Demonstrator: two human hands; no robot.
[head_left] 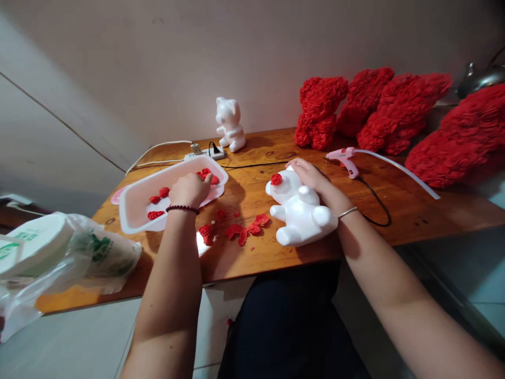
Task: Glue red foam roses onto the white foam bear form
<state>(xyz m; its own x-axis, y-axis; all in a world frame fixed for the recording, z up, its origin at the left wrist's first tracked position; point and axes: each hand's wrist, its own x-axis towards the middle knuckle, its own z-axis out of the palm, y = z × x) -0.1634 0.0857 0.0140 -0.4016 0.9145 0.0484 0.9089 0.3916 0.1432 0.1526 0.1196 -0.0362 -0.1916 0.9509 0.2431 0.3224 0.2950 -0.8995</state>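
My left hand (190,190) dips into a white plastic tray (158,176), fingers curled down among red foam roses (155,200); I cannot tell whether they pinch one. My right hand (310,175) rests with fingers cupped over a white foam bear (300,210) lying on the wooden table (414,210), one red rose (276,179) on it. Loose red petals (240,229) lie between my hands, a pink glue gun (343,158) beyond.

Head view — forward and down
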